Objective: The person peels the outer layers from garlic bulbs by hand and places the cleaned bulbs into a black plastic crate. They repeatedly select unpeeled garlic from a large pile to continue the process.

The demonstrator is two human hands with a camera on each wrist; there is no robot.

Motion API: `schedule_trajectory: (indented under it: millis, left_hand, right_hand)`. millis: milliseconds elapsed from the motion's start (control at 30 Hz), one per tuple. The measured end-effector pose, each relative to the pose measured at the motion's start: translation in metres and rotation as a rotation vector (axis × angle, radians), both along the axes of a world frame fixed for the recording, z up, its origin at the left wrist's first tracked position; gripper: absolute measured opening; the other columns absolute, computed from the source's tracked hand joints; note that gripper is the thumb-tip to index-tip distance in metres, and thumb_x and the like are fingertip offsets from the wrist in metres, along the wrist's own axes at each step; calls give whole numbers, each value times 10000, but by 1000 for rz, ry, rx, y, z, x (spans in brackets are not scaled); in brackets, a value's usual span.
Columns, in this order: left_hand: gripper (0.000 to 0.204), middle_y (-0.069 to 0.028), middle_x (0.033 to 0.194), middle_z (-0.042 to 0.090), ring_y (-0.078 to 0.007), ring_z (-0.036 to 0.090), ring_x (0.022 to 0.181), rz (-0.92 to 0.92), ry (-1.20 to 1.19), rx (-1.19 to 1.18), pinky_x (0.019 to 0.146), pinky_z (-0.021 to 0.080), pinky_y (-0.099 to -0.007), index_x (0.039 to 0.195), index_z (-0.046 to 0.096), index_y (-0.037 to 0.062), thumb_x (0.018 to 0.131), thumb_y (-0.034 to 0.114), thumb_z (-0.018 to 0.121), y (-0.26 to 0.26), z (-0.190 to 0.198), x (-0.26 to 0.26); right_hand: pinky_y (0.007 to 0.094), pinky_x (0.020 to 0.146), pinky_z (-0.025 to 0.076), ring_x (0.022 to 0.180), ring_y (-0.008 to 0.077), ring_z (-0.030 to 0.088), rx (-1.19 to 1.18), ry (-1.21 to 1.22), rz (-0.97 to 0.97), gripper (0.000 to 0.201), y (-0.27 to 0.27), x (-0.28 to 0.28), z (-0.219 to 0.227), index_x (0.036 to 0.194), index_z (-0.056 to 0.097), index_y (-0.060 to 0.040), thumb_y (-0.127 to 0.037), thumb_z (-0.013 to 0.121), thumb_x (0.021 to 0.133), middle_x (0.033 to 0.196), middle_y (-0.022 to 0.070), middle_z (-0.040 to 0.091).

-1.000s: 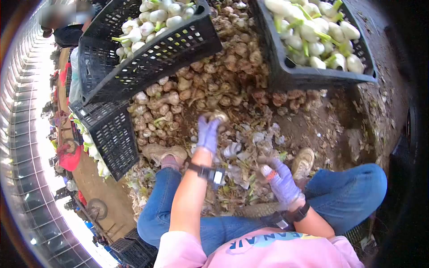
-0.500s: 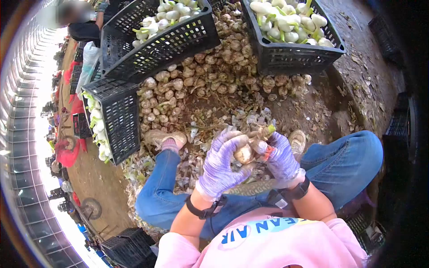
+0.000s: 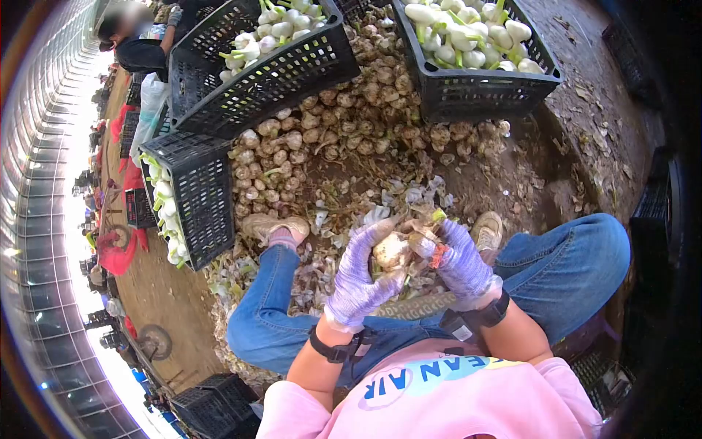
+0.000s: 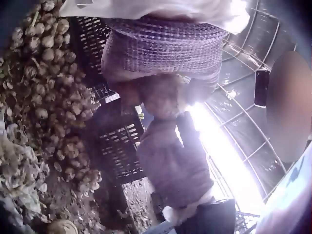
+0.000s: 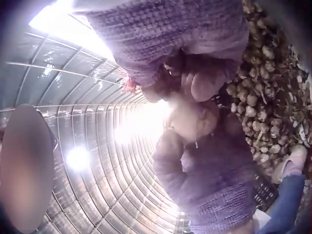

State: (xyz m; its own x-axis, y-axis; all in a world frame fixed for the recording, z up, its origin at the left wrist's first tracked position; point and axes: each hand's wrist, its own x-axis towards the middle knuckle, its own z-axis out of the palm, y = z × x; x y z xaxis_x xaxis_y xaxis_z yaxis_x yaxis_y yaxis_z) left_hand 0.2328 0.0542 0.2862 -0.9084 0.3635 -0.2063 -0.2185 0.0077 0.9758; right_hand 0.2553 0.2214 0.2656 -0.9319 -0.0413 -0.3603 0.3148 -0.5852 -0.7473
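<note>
Both hands wear purple knit gloves and meet in front of the body in the head view. The left hand [image 3: 358, 282] curls its fingers and thumb round a garlic bulb [image 3: 392, 251] with a pale, dirt-marked skin. Close against it, the right hand [image 3: 464, 263], with orange on its thumb, pinches the bulb's dry, loose outer skin and stem [image 3: 423, 233], which ends in a green tip. In the right wrist view the bulb [image 5: 195, 119] is blurred between the gloves. Fingers hide part of it in the left wrist view.
Unpeeled garlic [image 3: 373, 95] is heaped ahead. Black crates [image 3: 490, 95] of white bulbs stand behind and beside the heap, one tilted crate [image 3: 201, 197] at left. Peeled skins [image 3: 322, 219] litter the ground between the shoes. Another person [image 3: 142, 55] is at the upper left.
The left hand has come back from the garlic heap with a bulb, and the right hand has risen to meet it. Since half a second ago, the bulb has shifted slightly left and loose skin shows around it.
</note>
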Motion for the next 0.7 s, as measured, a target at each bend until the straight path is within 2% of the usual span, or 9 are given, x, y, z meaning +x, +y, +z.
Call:
schedule_trajectory:
  millis: [100,233,333,400,500,533,567,633,700]
  left_hand:
    - [761,-101,1197,498,-195,482,1110,-47,88,-107,961,379,-337,1264,421,19,656,284,793,0,-3,-1]
    - [737,-96,1178,504,-190,490,1098,14,-107,65,941,396,-318,1271,413,4,699,322,752,3,3,-2]
    - [672,-82,1138,525,-175,517,1042,50,-247,226,906,419,-297,1252,427,-16,758,353,694,0,-6,-4]
    - [647,-74,1101,546,-168,543,997,64,-301,289,872,446,-293,1231,445,-21,782,390,664,-3,-19,-5]
    - [810,-78,905,630,-216,632,781,354,-825,150,660,546,-361,1208,485,50,718,693,541,-2,-34,-9]
    - [790,-74,993,606,-207,620,831,290,-838,154,666,537,-348,1204,473,55,740,693,518,-5,-34,-10]
    - [790,-74,993,606,-207,620,831,290,-839,154,666,537,-348,1204,473,55,740,693,518,-4,-31,-8]
    - [789,-83,1094,559,-198,600,886,139,-371,-31,694,526,-341,1212,444,50,751,686,515,0,-20,-7]
    - [778,-74,1062,552,-171,586,859,95,-273,-102,660,509,-305,1196,450,54,746,684,526,5,-21,-5]
  right_hand:
    - [236,695,480,813,87,578,11,-14,91,323,7,-2,-3,1069,585,-11,-155,680,797,927,32,629]
    - [232,683,472,796,82,574,-84,-36,118,290,14,-4,4,1041,599,-11,-139,680,794,905,25,630]
    - [235,672,471,767,77,575,12,-58,176,264,15,-5,4,1015,609,-12,-125,681,787,883,28,633]
    - [246,699,473,778,83,580,115,80,220,258,14,-1,-9,1013,612,-16,-119,679,785,865,33,638]
    - [265,751,471,842,110,585,241,166,253,251,11,5,-15,1024,610,-29,-104,667,791,918,49,636]
    - [275,809,464,926,140,579,125,186,196,291,6,3,-21,1083,578,-23,-100,634,808,998,56,622]
    - [275,809,464,926,140,579,125,186,196,291,5,0,-18,1083,578,-23,-100,634,808,998,56,622]
    - [278,831,468,972,161,576,-206,43,116,357,4,-6,-13,1167,527,-16,-117,593,831,1073,62,603]
    - [285,879,448,1018,165,564,-81,92,113,441,0,-3,-22,1221,486,-1,-176,589,829,1113,75,591]
